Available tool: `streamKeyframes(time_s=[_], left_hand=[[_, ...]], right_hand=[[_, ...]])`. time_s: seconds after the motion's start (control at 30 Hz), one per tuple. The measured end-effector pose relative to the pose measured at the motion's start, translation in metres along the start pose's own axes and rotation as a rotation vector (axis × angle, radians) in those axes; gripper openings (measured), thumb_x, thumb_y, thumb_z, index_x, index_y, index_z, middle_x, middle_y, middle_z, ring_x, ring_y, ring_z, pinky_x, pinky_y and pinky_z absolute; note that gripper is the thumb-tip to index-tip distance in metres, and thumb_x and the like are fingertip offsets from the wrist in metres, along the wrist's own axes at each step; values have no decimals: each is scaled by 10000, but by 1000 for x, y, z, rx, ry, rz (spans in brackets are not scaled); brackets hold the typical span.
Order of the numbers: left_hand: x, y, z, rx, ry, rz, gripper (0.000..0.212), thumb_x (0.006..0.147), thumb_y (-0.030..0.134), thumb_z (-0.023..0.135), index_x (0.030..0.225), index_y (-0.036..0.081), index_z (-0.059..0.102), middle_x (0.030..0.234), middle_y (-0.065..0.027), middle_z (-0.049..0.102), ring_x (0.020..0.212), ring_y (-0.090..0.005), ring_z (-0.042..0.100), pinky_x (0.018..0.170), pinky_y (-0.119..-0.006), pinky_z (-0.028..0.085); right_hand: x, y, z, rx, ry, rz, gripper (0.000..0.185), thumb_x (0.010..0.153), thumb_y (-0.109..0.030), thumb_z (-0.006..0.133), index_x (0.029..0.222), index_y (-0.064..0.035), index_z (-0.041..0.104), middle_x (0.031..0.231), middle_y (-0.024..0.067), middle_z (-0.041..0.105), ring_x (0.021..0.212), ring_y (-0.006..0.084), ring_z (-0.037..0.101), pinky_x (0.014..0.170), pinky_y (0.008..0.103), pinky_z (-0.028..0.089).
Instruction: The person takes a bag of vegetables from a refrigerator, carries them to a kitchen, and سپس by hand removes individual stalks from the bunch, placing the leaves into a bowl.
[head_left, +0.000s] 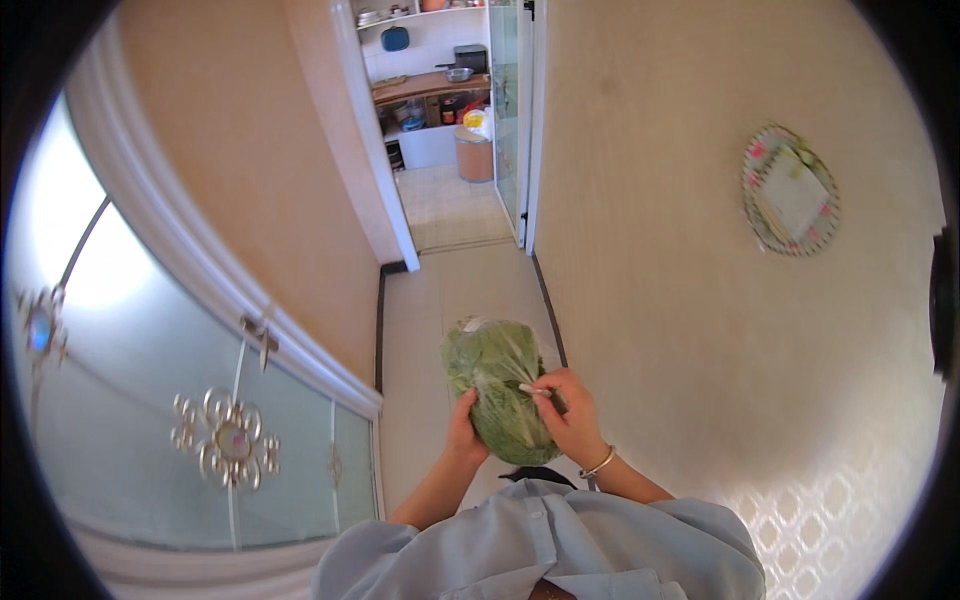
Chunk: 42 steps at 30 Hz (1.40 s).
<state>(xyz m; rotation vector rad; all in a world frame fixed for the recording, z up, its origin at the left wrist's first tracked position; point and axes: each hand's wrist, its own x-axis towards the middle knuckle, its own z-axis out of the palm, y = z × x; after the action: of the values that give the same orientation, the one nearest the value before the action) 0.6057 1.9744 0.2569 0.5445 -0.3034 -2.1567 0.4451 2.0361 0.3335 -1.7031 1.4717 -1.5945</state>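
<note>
A large leafy green vegetable (499, 360), wrapped in clear plastic film, is held up in front of my body. My left hand (466, 431) supports it from its lower left side, with the thumb on the plastic and the other fingers hidden beneath. My right hand (574, 412), with a bangle at the wrist, pinches a gathered bit of the plastic at the right side between thumb and fingers. A small whitish piece shows at those fingertips; what it is I cannot tell.
A narrow tiled passage (420, 322) leads to an open glass door (508, 112). Beyond stand a kitchen counter (427, 86), a metal bowl (459, 74) and a brown drum (474, 159). Walls flank me; a frosted glass panel (150, 420) is at left, an oval decoration (791, 191) at right.
</note>
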Motion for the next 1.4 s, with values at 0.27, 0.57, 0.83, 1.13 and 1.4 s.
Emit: streamKeyframes(time_s=[0.27,0.57,0.83,1.13,1.4], left_hand=[[254,106,16,49,76,96,478,918,328,470,1296,39,428,1278,-144,513,1165,-304,501,1005,-451,389],[471,280,10,57,94,249,560,929,443,409,1349,73,387,1343,-129,458,1217,-305,455,1026,-462,366],[732,387,48,39,-1,22,517,953,416,399,1338,71,401,1323,-120,477,1199,-280,475,1018,-429,385],[1002,474,95,73,-25,17,579,954,501,332,1336,70,397,1297,-115,494,1161,-255,508,989,-400,417],[1163,593,128,136,316,207,562,946,493,367,1307,67,429,1247,-115,534,1122,-229,536,949,-388,442]], right_hand=[[246,139,41,35,-23,-12,166,786,-15,611,943,-51,572,835,104,538,782,259,537,702,341,436],[512,291,135,189,-110,-9,560,889,-213,524,1391,-61,326,1417,156,335,1300,305,322,1079,374,241],[730,392,171,526,-320,320,694,897,-160,504,1466,-60,120,1494,145,181,1376,232,184,1113,334,148],[941,529,185,425,-192,287,866,779,-206,659,1453,-25,147,1463,132,251,1339,236,264,1101,346,206],[1165,634,250,534,-412,248,804,793,-88,619,1452,-34,160,1434,153,298,1308,234,325,1075,342,272]])
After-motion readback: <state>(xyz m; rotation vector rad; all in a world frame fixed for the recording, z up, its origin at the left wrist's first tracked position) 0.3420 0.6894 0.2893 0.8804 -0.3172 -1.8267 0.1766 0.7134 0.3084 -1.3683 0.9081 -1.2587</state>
